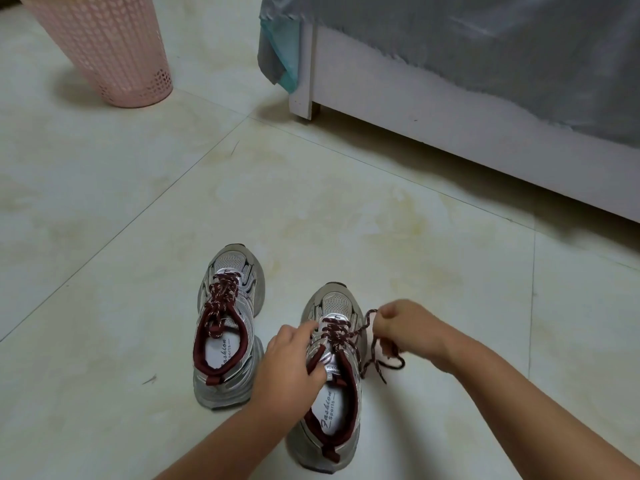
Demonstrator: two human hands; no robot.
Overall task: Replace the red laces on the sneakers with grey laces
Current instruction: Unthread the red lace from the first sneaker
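Two silver-grey sneakers with dark red collars stand on the tiled floor, toes pointing away from me. The left sneaker (227, 327) is fully laced with a red speckled lace (223, 294). My left hand (291, 362) holds the right sneaker (329, 386) at its tongue and left eyelet row, thumb across the tongue. My right hand (401, 327) pinches a loosened end of that shoe's red lace (367, 336) and holds it out to the right. More of the lace trails in loops on the floor (388, 365). No grey laces are in view.
A pink perforated plastic basket (114, 50) stands at the back left. A white bed frame (450, 109) with a grey sheet hanging over it runs along the back right. Pale floor tiles (138, 220) surround the shoes.
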